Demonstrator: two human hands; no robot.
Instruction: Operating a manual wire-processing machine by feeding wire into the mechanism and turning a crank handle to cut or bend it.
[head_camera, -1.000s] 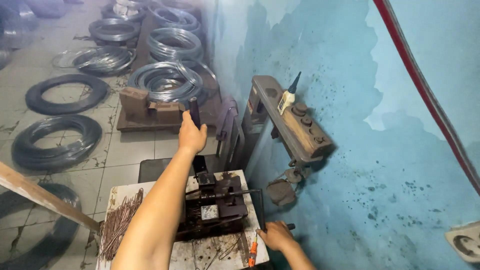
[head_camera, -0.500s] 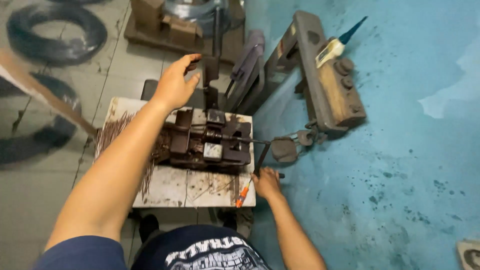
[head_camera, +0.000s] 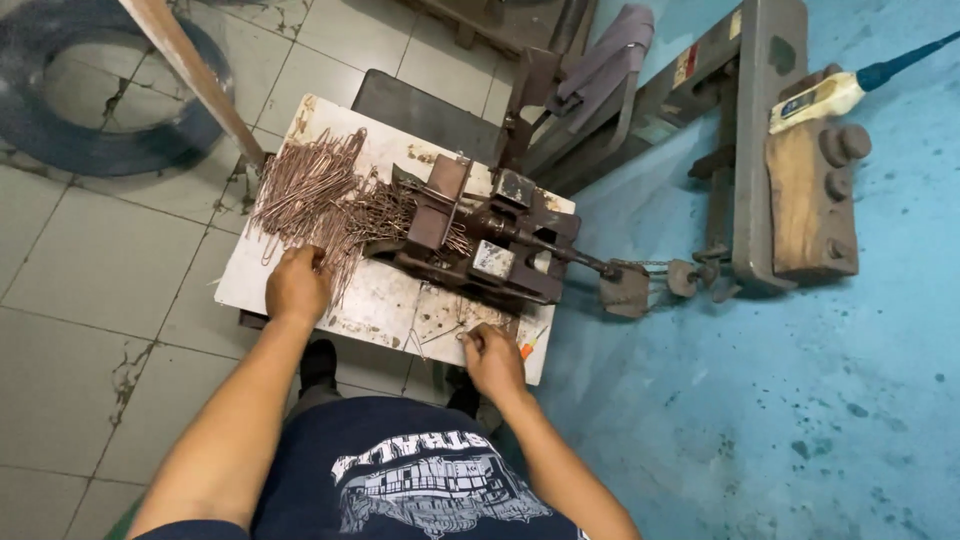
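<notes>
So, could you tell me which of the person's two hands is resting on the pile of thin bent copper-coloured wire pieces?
The left hand: it rests on the wire pile, while the right hand is at the white table's near edge, beside the rusty metal jig.

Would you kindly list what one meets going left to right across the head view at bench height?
Wire coil → left hand → bent wire pile → bending jig → right hand → wooden block.

Both your hands reach forward, fists loosely curled
Your left hand (head_camera: 297, 285) sits farther out than your right hand (head_camera: 493, 358), knuckles up
</notes>
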